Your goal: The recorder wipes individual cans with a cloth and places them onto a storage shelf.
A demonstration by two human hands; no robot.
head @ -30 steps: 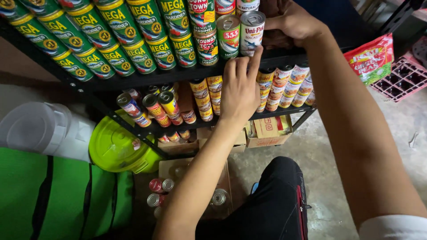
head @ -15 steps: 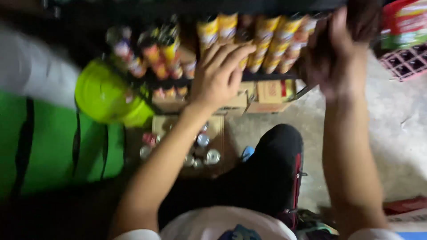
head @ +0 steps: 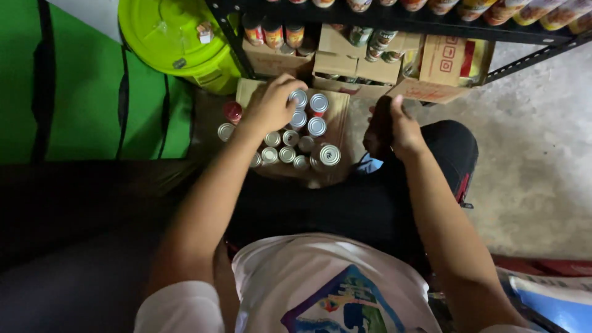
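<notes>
A person crouched before a black metal shelf [head: 394,18] reaches the left hand [head: 271,108] down into an open cardboard box [head: 338,117] of small tins, fingers curled over one silver-lidded can [head: 298,98] at the far end of the cluster. The pick-up appears to be just starting; lifting it cleanly would call for a firm pinch around the rim without knocking the tins packed just beside it. The right hand [head: 394,129] rests loosely closed on the dark-trousered knee, holding nothing visible. The cans stand upright, round lids shining, some with red sides. A lime-green bucket [head: 169,34] sits beyond the left hand.
</notes>
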